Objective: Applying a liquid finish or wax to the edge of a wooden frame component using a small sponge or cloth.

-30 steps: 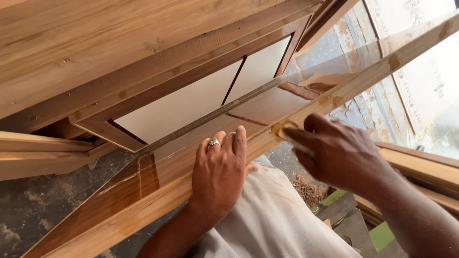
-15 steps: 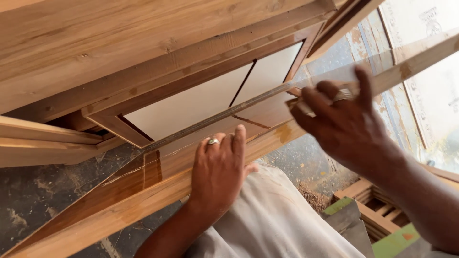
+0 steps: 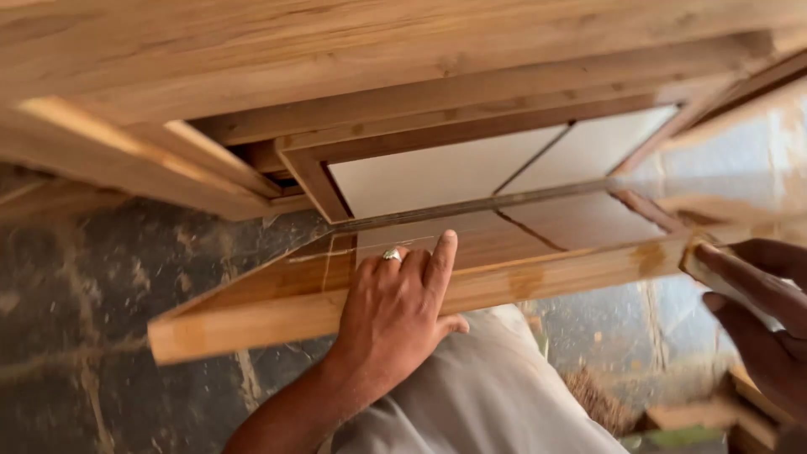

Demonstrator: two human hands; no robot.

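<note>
Looking down through the head camera, I see my two bare hands on a long wooden rail (image 3: 277,315) with a glossy sheet of glass (image 3: 538,223) set along its upper edge. The rail's long axis runs from lower left to right, rising slightly toward the right, and it sits just below a stack of pale wooden frames (image 3: 353,50) that fills the top of the view.

My left hand (image 3: 395,307) lies flat on the rail near its middle, palm down. Its fingers (image 3: 440,256) are spread a little and point up and away from me onto the glass; they press rather than grip. A ring (image 3: 392,255) shows on one finger.

My right hand (image 3: 761,324) is at the far right edge of the view, touching the rail's right end. Its fingers are curled narrowly around a small pale block (image 3: 714,273). The block is partly hidden, so I cannot tell what it is.

The free left end of the rail lies well to the left of both hands, with the left hand nearer. Below the rail are a dark mottled floor (image 3: 101,277) and the grey cloth (image 3: 479,395) over my lap.
</note>
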